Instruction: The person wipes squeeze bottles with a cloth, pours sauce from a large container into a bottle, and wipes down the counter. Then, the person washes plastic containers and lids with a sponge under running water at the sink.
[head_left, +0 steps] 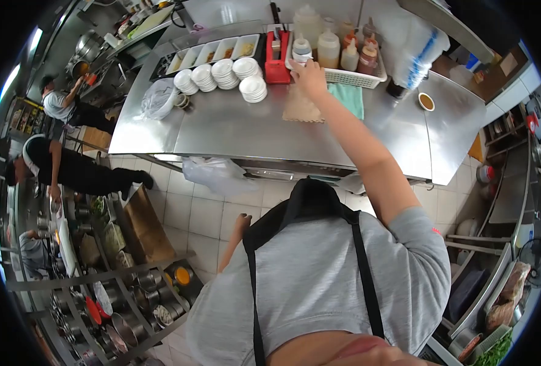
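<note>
My right hand (310, 78) reaches across the steel counter (246, 134) to the front edge of a white basket (350, 77). Its fingers look spread, close against a white-topped container (301, 49); whether they touch it I cannot tell. Sauce bottles (328, 50) stand upright in the basket. Beneath my wrist lie scallop-edged brown sheets (302, 105) and a green cloth (347, 99). A red holder (277, 61) is just left of the hand. My left hand (242, 223) hangs low by my side, away from the counter, its fingers only partly showing.
White dish stacks (224, 74) and a tray of food compartments (212, 53) line the counter's back left. A small brown-filled bowl (426, 101) sits at right. Co-workers (69, 161) stand at left, near a pot rack (124, 305). Shelves (490, 262) flank my right.
</note>
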